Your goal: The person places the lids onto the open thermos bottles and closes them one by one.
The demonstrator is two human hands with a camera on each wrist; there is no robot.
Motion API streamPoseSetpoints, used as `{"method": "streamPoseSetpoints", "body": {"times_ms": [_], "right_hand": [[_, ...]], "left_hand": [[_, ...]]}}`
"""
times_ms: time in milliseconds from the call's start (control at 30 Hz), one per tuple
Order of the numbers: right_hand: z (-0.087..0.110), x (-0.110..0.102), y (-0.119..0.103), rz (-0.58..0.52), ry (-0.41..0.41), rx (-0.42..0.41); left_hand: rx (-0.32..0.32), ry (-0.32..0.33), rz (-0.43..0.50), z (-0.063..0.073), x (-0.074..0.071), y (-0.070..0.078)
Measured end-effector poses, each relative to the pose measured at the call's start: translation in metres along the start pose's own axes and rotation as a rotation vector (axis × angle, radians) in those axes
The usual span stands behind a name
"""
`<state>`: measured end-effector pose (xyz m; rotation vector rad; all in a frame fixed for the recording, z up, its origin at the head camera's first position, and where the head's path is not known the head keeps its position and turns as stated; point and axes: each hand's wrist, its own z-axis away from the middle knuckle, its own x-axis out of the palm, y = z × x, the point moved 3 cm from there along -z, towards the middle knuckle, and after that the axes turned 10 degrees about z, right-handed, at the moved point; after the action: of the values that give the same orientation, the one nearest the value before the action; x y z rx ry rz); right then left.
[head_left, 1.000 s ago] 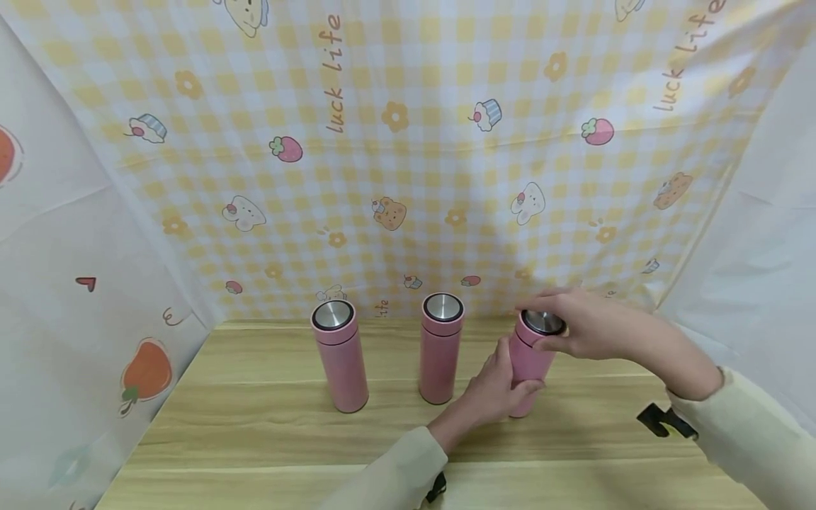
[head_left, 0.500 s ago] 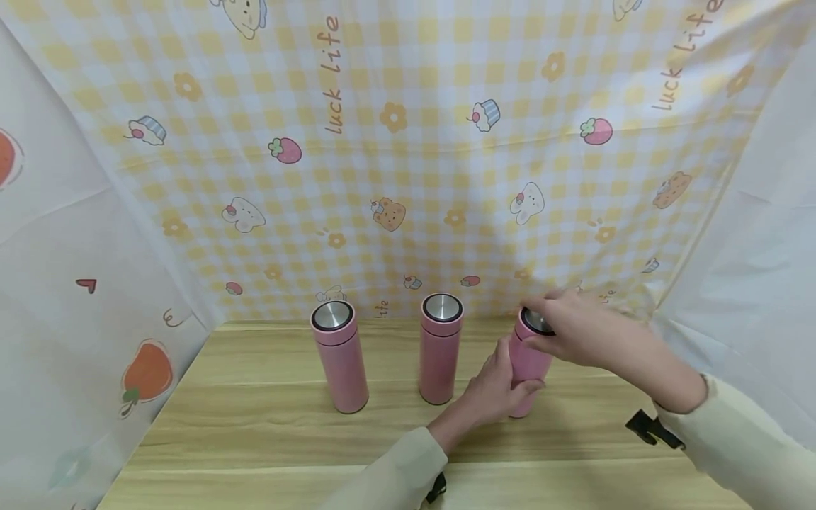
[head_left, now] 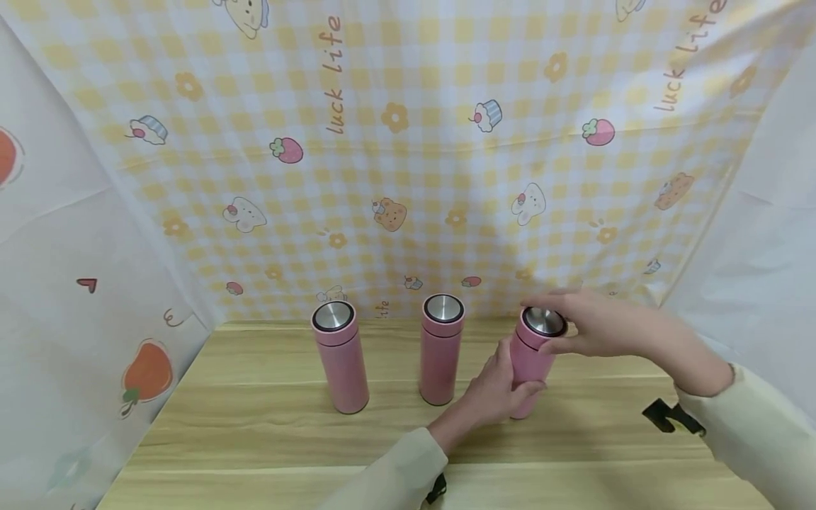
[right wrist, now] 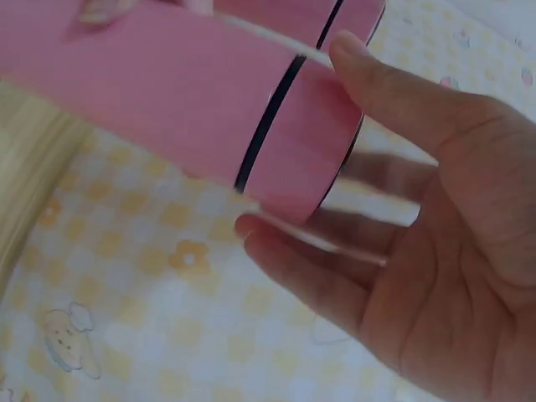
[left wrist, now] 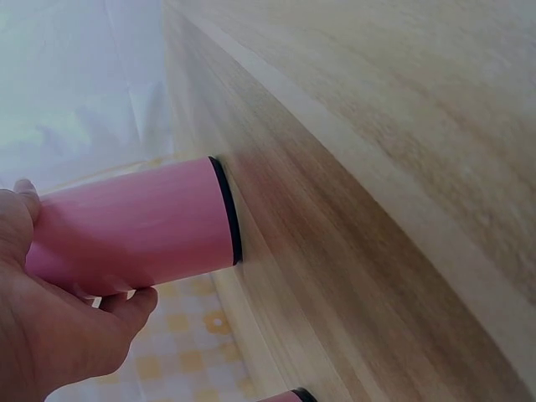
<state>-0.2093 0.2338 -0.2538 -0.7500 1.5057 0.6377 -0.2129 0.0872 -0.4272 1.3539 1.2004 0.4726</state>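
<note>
Three pink thermos bottles with steel-topped lids stand upright on the table. My left hand point(head_left: 494, 389) grips the body of the right thermos point(head_left: 530, 363). In the left wrist view, my fingers and thumb wrap that thermos point(left wrist: 142, 226), whose black-rimmed base rests on the wood. My right hand point(head_left: 596, 322) spans the same thermos's lid point(head_left: 545, 322) from above. Seen from the right wrist, the thumb touches the lid point(right wrist: 306, 138) while the other fingers curve loosely around its far side. A dark ring marks the seam between lid and body; the lid sits on the bottle.
The left thermos point(head_left: 342, 368) and middle thermos point(head_left: 438, 361) stand in a row beside the held one. A yellow checked cloth point(head_left: 395, 170) hangs behind the wooden table point(head_left: 268, 432). White sheets point(head_left: 70, 283) enclose the sides.
My right hand turned leftward over the lid, then swung back to the right with its fingers looser. The left hand and all three thermos bottles have stayed in place.
</note>
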Motion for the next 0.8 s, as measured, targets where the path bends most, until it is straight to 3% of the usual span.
{"method": "streamPoseSetpoints", "body": {"times_ms": [200,567,800], "right_hand": [[0.002,-0.004,0.008,-0.144,-0.024,-0.074],[-0.003,-0.002,0.01,-0.208,-0.052,-0.1],[-0.004,0.0,0.007,-0.172,-0.045,-0.074]], "left_hand": [[-0.021,0.003,-0.018,0.001,0.0,0.002],[0.004,0.007,-0.008,0.0,0.001,0.002],[0.001,0.008,-0.013,0.0,0.001,0.001]]}}
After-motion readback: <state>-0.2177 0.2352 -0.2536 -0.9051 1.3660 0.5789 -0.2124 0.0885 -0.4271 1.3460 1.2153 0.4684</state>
